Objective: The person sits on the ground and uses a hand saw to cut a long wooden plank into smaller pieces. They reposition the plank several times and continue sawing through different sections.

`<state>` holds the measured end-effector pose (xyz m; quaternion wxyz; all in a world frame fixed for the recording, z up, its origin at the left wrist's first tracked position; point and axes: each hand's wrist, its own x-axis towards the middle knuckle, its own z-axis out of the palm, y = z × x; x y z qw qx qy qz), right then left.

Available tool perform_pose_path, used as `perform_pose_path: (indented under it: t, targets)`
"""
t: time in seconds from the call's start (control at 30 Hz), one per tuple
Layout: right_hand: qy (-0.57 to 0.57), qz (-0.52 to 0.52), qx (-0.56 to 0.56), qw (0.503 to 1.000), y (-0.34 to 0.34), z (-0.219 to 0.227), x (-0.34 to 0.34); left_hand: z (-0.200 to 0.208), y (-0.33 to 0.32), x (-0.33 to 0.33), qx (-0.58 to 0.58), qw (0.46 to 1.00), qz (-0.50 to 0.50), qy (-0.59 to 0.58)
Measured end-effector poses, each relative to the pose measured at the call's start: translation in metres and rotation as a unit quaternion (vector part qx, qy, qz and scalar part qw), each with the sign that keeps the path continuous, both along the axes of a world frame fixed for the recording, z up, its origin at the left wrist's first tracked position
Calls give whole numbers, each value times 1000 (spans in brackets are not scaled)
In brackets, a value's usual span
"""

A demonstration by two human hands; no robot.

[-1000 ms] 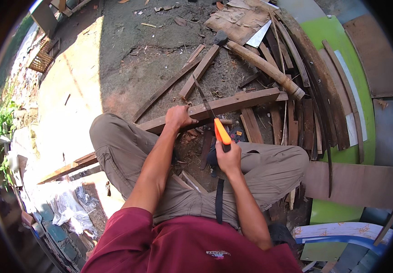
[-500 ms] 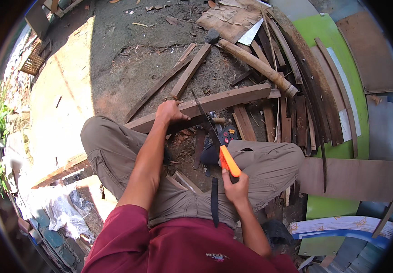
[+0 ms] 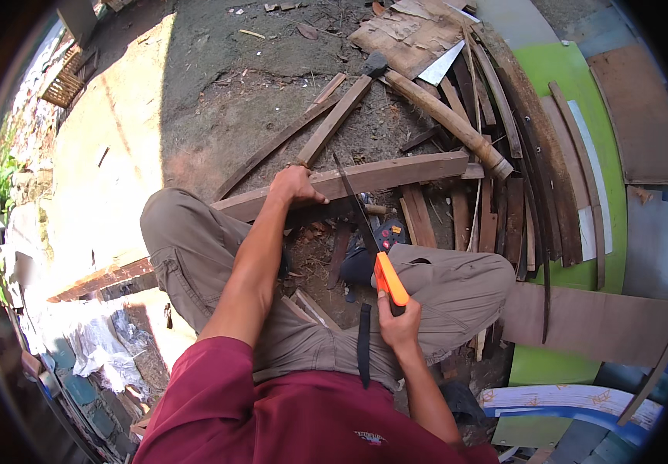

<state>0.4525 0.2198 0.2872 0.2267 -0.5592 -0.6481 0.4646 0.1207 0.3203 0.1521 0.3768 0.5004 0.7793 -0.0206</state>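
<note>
My right hand point(image 3: 400, 321) is wrapped around the orange and black handle of a handsaw point(image 3: 392, 281). The dark blade slants up and away from it and crosses a long wooden beam point(image 3: 407, 168); whether its teeth have cut into the wood is too small to tell. To the left of the blade, my left hand point(image 3: 297, 186) grips the top of the beam, with the thumb on the near side. The beam lies at a slant in front of my bent knees, its left end by my left knee. A dark sandal point(image 3: 388, 234) shows just beneath the blade.
Beyond the beam lies a hammer with a thick wooden handle point(image 3: 446, 114), its head beside narrow wood strips point(image 3: 335, 120). Wood scraps point(image 3: 513, 209) pile up to the right, next to green panels point(image 3: 612, 232). White plastic sheeting point(image 3: 105, 348) sits at the left.
The view has shifted a little, so the ground and far wood appear slightly lower and farther right. Both hands keep their holds, and the saw still crosses the beam at nearly the same spot.
</note>
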Motion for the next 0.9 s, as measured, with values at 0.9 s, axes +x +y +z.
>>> perform_pose_path:
  t: [0.9]
  targets:
    - [-16, 5, -10, 1000, 17, -15, -15, 1, 6, 1, -35, 999, 22, -24]
